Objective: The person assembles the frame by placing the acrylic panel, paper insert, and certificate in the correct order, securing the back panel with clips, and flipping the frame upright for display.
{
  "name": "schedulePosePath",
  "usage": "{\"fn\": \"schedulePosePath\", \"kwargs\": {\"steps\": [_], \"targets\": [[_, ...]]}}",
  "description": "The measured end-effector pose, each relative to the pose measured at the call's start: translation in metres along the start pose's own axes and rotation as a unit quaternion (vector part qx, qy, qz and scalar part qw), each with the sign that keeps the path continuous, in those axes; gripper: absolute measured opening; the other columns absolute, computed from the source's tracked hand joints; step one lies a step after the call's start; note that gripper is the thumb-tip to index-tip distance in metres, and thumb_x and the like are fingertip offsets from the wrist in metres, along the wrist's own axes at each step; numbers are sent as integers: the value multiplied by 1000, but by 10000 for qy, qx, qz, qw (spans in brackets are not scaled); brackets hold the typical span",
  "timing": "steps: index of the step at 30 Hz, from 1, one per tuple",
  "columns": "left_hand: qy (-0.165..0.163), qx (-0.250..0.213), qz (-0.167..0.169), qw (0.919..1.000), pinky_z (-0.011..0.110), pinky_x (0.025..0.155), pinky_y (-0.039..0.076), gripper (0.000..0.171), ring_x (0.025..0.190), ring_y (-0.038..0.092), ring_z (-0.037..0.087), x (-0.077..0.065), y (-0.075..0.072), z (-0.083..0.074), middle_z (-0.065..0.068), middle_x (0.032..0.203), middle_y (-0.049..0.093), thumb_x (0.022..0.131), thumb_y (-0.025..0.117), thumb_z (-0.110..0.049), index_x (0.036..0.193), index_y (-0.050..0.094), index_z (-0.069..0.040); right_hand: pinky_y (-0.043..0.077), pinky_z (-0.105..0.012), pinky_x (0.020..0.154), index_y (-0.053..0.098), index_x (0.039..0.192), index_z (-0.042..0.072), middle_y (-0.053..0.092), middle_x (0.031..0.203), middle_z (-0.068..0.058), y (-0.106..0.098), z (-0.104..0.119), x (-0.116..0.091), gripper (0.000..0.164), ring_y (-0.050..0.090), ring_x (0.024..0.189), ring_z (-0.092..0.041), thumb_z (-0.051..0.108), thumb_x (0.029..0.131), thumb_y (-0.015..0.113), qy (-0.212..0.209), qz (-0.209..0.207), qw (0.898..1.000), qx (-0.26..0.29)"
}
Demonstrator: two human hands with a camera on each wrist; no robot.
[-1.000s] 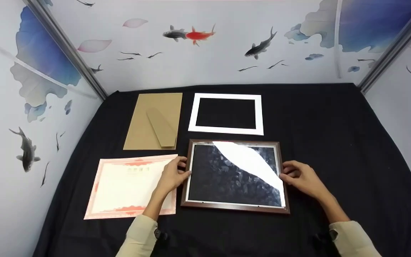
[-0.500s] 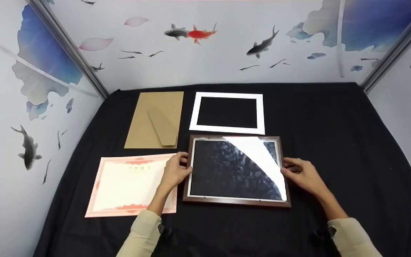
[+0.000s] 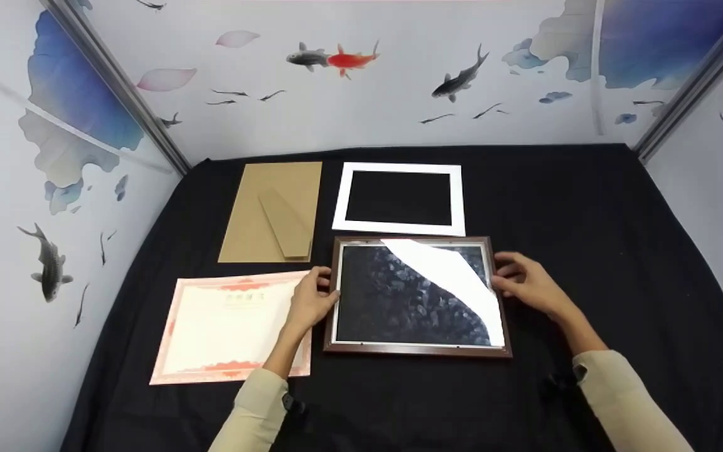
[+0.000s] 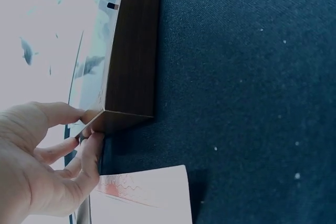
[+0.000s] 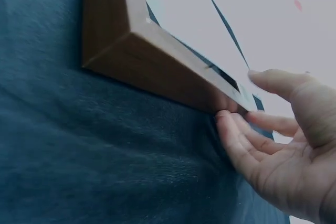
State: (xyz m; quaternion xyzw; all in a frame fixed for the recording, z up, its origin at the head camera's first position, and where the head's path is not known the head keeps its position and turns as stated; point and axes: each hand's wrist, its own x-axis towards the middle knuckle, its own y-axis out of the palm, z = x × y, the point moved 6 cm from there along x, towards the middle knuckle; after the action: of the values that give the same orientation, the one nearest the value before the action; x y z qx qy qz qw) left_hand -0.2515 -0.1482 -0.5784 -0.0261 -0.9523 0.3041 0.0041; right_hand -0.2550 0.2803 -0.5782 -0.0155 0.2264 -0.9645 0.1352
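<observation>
A brown picture frame [image 3: 417, 349] with a glass pane [image 3: 386, 307] lies flat on the black cloth, a bright reflection across the glass. My left hand [image 3: 311, 301] grips its left side, the thumb over the rim and fingertips [image 4: 93, 142] against the outer wall in the left wrist view. At the opposite side, my right hand [image 3: 530, 285] holds the frame likewise; in the right wrist view its fingers [image 5: 231, 124] press the outer wall while the thumb reaches over the rim. A certificate [image 3: 230, 333] with a red border lies partly beneath my left wrist and hand.
Behind the frame lies a white mat [image 3: 399, 229] with a rectangular opening. A tan backing board [image 3: 242, 220] with a folded easel leg is to its left. Printed panels [image 3: 361, 119] wall the black cloth [image 3: 600, 251] at the back and sides.
The picture frame has slid slightly away from me, closer to the white mat, with both hands on it. My right hand has shifted farther up the frame's right side.
</observation>
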Motion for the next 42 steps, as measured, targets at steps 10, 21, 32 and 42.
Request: {"fn": "schedulePosePath", "kwargs": {"steps": [10, 21, 32, 42], "targets": [[-31, -106, -83, 9999, 47, 79, 57, 42, 86, 71, 32, -1, 2, 5, 18, 105, 68, 85, 75, -2, 126, 61, -1, 50, -49, 77, 51, 147, 2, 55, 118, -27, -2, 4, 39, 52, 58, 97, -37, 22, 101, 66, -652, -99, 9948, -775], [-84, -199, 133, 9997, 50, 79, 56, 42, 85, 71, 33, -2, 3, 6, 20, 104, 67, 88, 71, -3, 128, 58, -1, 49, -31, 60, 47, 146, -5, 60, 98, -24, -2, 12, 42, 51, 57, 76, -35, 11, 101, 64, -412, -1, 9979, -499], [-299, -270, 208, 9990, 50, 82, 53, 42, 87, 69, 32, 0, 4, 8, 18, 104, 68, 89, 70, -4, 129, 58, -3, 45, -24, 57, 59, 128, -12, 61, 87, -25, -10, 42, 37, 32, 55, 68, -25, -4, 97, 63, -930, -637, 9934, -191], [-343, -242, 270, 9988, 51, 80, 52, 43, 87, 66, 31, 2, 5, 5, 17, 105, 67, 90, 70, -5, 131, 58, -4, 49, -27, 54, 40, 139, -14, 67, 89, -31, -6, 8, 42, 49, 60, 65, -19, 2, 100, 64, -31, 30, 9969, 787]]}}
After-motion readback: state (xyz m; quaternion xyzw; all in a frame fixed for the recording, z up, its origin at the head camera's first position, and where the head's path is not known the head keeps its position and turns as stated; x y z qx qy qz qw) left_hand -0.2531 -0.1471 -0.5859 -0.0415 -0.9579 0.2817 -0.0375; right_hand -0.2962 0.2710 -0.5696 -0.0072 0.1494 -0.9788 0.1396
